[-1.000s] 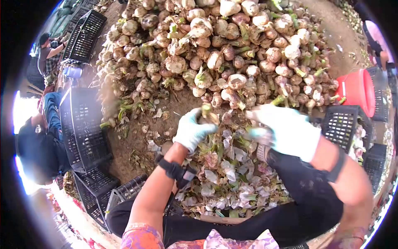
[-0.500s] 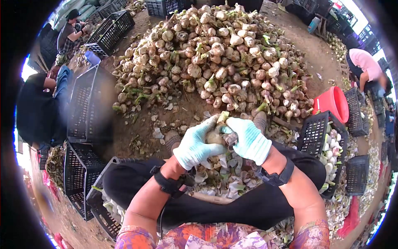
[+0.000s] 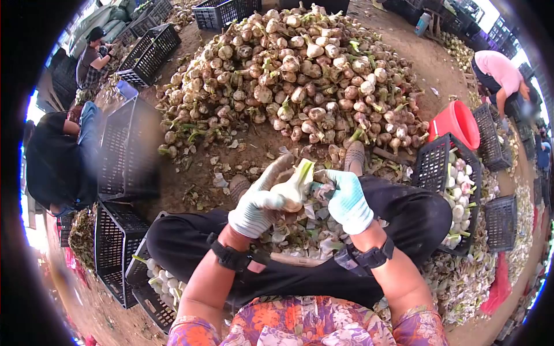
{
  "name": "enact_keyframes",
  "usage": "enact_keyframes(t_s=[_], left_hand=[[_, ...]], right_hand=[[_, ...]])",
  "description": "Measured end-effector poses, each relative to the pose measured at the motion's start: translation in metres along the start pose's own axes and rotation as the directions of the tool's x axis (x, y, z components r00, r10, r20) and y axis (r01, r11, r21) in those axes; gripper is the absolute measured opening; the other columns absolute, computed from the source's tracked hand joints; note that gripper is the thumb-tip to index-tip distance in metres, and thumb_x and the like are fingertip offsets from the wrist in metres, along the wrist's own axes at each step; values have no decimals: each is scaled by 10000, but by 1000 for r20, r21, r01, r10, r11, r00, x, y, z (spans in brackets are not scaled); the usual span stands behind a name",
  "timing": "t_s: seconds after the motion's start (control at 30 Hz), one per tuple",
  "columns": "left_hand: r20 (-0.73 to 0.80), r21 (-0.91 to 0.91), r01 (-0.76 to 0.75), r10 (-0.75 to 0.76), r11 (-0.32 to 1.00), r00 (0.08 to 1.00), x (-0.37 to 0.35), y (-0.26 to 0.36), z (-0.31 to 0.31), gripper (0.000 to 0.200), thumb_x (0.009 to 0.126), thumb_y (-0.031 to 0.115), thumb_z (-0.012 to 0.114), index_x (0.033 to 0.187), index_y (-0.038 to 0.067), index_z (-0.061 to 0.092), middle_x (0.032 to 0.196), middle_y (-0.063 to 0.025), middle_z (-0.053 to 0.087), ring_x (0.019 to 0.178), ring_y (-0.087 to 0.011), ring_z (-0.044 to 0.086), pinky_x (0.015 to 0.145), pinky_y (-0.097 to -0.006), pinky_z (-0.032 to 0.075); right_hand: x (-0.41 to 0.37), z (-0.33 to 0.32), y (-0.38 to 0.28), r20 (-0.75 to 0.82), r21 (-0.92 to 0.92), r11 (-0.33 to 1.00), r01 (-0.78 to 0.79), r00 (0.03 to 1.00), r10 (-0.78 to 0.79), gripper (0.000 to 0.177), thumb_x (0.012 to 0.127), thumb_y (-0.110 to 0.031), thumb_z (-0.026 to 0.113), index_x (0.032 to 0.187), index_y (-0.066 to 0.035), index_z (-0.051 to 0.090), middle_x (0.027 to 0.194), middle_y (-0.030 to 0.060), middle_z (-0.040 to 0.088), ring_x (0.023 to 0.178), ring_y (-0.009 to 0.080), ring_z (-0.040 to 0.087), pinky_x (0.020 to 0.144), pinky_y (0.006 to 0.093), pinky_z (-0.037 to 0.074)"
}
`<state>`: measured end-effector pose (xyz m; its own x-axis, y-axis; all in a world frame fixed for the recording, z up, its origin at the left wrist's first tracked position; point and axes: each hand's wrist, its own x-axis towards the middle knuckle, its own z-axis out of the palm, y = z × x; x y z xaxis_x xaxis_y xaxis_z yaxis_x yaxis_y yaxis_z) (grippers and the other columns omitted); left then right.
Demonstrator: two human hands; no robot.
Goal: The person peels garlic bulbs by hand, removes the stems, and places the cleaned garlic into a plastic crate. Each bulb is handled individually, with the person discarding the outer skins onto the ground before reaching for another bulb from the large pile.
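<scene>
A garlic bulb with a short green-white stem is in my left hand, its stem pointing up. My right hand, in a pale striped glove like the left, is beside the bulb with its fingers closed around brownish peel-like material. Whether a tool is in that hand I cannot make out. Loose white and purplish skins lie below my hands between my legs. Beyond them rises a large heap of unpeeled garlic.
Crates of cleaned garlic stand at the right and lower left. A red bucket is at the right. Black crates are at the left. People sit at the left and upper left; another bends at the right.
My hands have moved slightly apart, showing more of the bulb, which looks whiter and tilted. My right hand has shifted away from the stem with peel in its fingers. The view has shifted slightly.
</scene>
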<state>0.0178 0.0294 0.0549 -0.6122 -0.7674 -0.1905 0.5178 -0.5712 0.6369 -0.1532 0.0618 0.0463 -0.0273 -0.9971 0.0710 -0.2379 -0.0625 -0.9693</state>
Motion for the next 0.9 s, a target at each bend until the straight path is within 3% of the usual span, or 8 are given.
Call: enact_keyframes(t_s=[0.1,0.27,0.43,0.63,0.7,0.73,0.83,0.9], left_hand=[[-16,-279,88,-97,956,995,0,-10,5,709,754,395,553,1297,34,275,1081,-193,509,505,-285,565,337,-241,438],[-134,482,-261,365,836,921,1,-40,-8,683,759,289,643,1289,52,284,1117,-100,481,1010,-228,488,797,-330,456],[-406,-236,-33,-68,971,911,13,-33,-22,482,845,291,526,1211,20,371,1084,-87,508,957,-196,527,790,-322,462],[-194,-28,-171,162,985,968,21,-42,-7,427,826,257,568,1159,20,446,1017,-84,558,889,-199,562,754,-310,482],[-168,259,-85,132,962,977,15,-39,-11,479,756,142,647,1168,17,436,1027,-95,558,901,-205,562,747,-303,488],[-177,143,12,14,990,984,12,-30,-17,573,678,65,700,1179,11,425,1041,-105,553,920,-205,557,769,-301,482],[-5,233,99,-100,967,995,7,-13,-2,713,629,86,737,1234,4,367,1122,-137,513,987,-217,530,808,-305,462],[24,303,42,-51,952,998,10,-11,6,794,604,102,754,1266,19,323,1178,-146,465,1025,-223,505,830,-315,448]], right_hand=[[-8,9,3,-56,346,918,-196,972,228,101,770,-14,498,814,46,567,594,24,536,556,69,437,504,242,382],[-12,13,-4,-240,38,992,-122,962,128,134,791,11,471,858,47,581,703,27,570,630,56,470,565,209,410],[-23,12,-9,-197,422,906,-42,971,137,147,763,4,482,881,49,556,699,12,561,603,52,479,574,195,432],[-33,2,5,-88,505,853,-134,975,205,196,789,15,477,962,51,561,734,15,569,635,49,503,589,189,439],[-29,-4,10,126,849,425,-313,902,413,173,756,37,505,913,35,577,688,12,556,583,84,497,572,216,450],[-24,-11,11,-179,278,957,-88,974,141,144,720,56,534,848,12,582,649,35,539,545,107,487,547,237,447],[-6,-32,70,-408,-506,837,-207,913,-20,206,686,35,544,881,-16,583,828,129,585,705,281,565,626,372,448],[-3,-27,78,-423,-516,855,-46,882,-208,319,701,3,547,1016,-46,554,963,155,561,800,337,551,681,409,439]])
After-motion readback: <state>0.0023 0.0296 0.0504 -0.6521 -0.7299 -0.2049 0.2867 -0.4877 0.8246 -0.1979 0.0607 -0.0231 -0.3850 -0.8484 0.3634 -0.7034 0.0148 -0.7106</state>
